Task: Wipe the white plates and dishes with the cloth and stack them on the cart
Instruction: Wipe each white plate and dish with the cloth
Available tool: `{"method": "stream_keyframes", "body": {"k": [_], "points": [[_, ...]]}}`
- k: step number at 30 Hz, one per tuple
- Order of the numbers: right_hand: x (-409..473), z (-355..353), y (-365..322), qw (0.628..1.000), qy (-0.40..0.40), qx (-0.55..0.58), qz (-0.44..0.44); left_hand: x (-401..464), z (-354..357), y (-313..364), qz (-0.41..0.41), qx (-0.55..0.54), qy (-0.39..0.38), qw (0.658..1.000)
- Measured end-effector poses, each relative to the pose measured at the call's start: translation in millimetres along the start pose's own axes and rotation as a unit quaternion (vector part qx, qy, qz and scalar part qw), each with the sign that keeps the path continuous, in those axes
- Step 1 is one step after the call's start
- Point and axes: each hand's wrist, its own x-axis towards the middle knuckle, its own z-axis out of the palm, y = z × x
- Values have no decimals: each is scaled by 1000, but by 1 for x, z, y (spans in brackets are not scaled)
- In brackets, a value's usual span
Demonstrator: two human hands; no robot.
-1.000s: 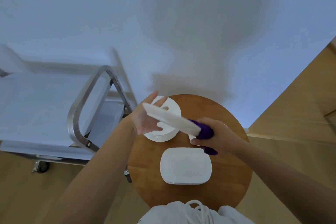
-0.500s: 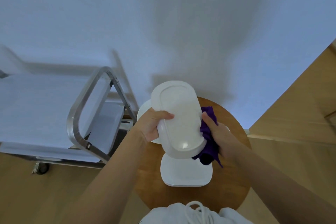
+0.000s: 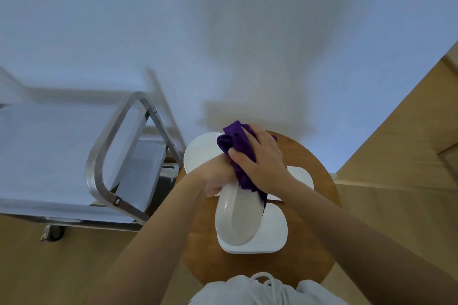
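My left hand holds a white oval dish tilted above the round wooden table. My right hand presses a purple cloth against the dish's upper part, which the cloth and hand hide. Under the dish lies a stack of white rectangular plates. A stack of round white plates sits at the table's far left. Another white dish peeks out behind my right wrist. The cart stands to the left.
The cart has a bent steel handle and pale shelf surfaces, with a caster on the wooden floor. A pale wall rises behind the table. Wooden panelling fills the right side. My white garment shows at the bottom edge.
The dish has swung from upright facing me to a lower tilt over the rectangular plates. My right hand carried the cloth from the dish's right side up onto its top end.
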Motion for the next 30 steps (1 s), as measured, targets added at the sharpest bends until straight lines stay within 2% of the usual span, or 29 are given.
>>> {"method": "stream_keyframes", "body": {"k": [3, 8, 10, 14, 19, 26, 30], "points": [[8, -6, -1, 999, 33, -8, -30, -7, -3, 3, 9, 58, -33, 998], [15, -10, -3, 993, 94, 6, -74, -16, 1, 12, 21, 67, -25, 997], [17, -13, 2, 992, 102, 59, -49, -19, 1, 14, 19, 58, -24, 998], [24, -20, 17, 990, 67, 118, 41, -22, 4, 15, 21, 17, -2, 1000], [29, -16, 24, 975, 92, 170, 108, -18, 6, 17, 43, -76, 54, 995], [21, -15, 28, 979, 34, 110, 168, -15, 11, 6, 88, -180, 41, 979], [6, -11, 30, 975, 13, 150, 161, -10, 7, 1, 122, -220, 89, 964]]}}
